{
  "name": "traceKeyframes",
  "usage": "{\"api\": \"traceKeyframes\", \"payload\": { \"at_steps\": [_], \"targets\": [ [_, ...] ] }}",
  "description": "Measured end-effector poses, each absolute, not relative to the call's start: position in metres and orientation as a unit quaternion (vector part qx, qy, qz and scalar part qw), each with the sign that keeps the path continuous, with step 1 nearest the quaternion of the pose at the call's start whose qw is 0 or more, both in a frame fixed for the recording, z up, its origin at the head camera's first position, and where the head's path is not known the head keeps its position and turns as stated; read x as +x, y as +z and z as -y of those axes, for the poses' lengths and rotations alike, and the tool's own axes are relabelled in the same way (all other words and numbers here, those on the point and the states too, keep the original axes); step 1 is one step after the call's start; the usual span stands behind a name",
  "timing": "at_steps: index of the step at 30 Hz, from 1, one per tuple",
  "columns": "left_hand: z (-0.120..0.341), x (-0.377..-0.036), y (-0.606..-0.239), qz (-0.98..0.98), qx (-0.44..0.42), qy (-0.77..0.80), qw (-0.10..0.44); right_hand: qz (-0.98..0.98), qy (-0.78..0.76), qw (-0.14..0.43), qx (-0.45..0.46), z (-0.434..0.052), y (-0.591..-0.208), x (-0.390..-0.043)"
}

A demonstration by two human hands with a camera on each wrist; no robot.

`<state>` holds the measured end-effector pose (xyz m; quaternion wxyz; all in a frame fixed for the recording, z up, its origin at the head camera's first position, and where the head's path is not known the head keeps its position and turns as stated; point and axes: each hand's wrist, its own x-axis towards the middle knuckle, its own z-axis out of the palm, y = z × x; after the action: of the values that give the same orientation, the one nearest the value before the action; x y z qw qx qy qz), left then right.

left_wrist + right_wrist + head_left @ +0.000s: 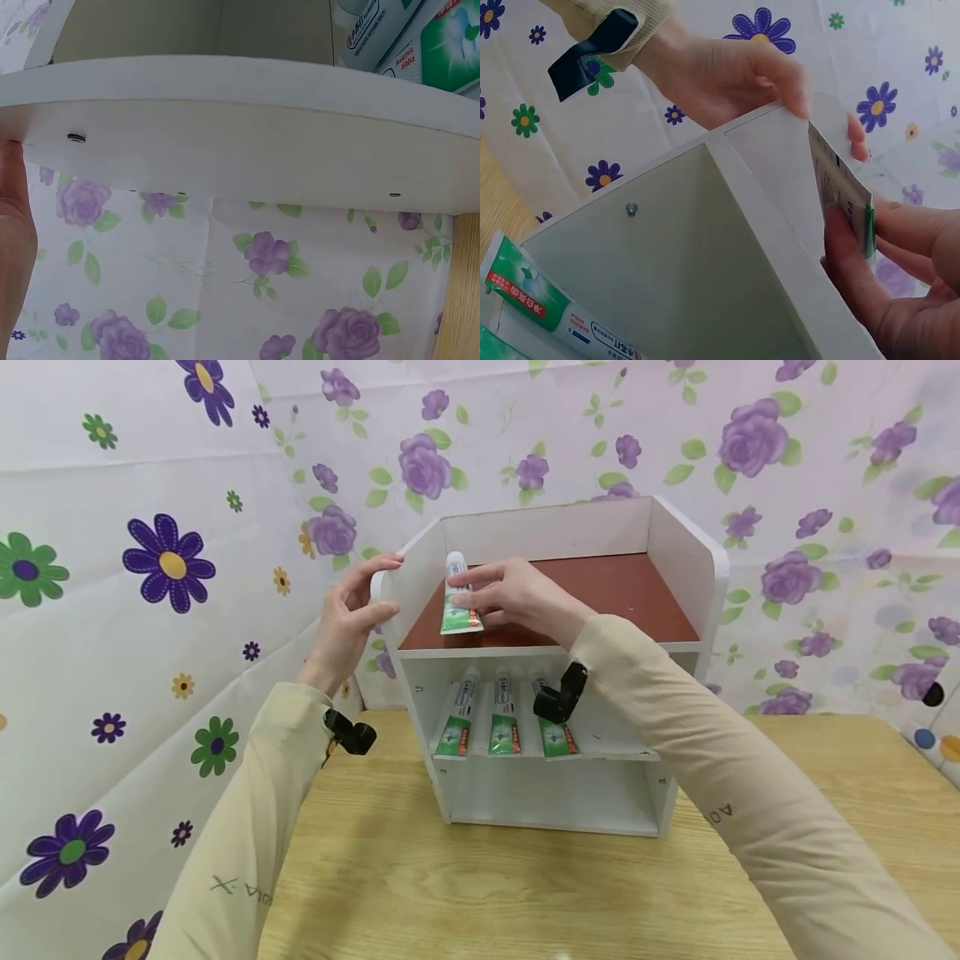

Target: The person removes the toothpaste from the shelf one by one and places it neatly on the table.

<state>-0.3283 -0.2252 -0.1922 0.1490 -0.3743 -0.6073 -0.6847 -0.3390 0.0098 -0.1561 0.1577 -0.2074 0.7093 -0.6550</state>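
My right hand (517, 595) pinches a green-and-white toothpaste tube (455, 614) above the brown top of a small white shelf unit (551, 651). The tube's white cap points up and its flat crimped end faces me; the right wrist view shows that tube (842, 184) side-on between thumb and fingers. At the unit's left side, my left hand (341, 622) grips the upper front edge of the side panel (411, 578), thumb on one face and fingers on the other. Three similar toothpaste tubes (505, 727) lie side by side on the middle shelf, crimped ends toward the front.
The unit stands on a wooden table (480, 893), with a lower compartment (555, 793) under the tubes. A flowered curtain (600, 443) hangs close behind, and another covers the left side. Raised panels edge the unit's top at the back and sides.
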Motion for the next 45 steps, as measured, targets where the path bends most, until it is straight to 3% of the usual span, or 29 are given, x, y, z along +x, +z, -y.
{"api": "traceKeyframes", "payload": {
  "at_steps": [11, 24, 32, 45],
  "targets": [
    [0.225, -0.326, -0.193, 0.6, -0.359, -0.695, 0.169, -0.665, -0.686, 0.171, -0.24, -0.037, -0.141, -0.319],
    [0.221, -0.325, -0.196, 0.594, -0.352, -0.7, 0.182, -0.766, -0.585, 0.081, -0.254, -0.085, -0.12, -0.313],
    [0.221, -0.326, -0.195, 0.59, -0.351, -0.703, 0.184, -0.713, -0.661, 0.104, -0.209, -0.111, -0.101, -0.306],
    [0.222, -0.329, -0.196, 0.598, -0.37, -0.689, 0.179, -0.604, -0.769, 0.095, -0.187, -0.183, -0.086, -0.302]
  ]
}}
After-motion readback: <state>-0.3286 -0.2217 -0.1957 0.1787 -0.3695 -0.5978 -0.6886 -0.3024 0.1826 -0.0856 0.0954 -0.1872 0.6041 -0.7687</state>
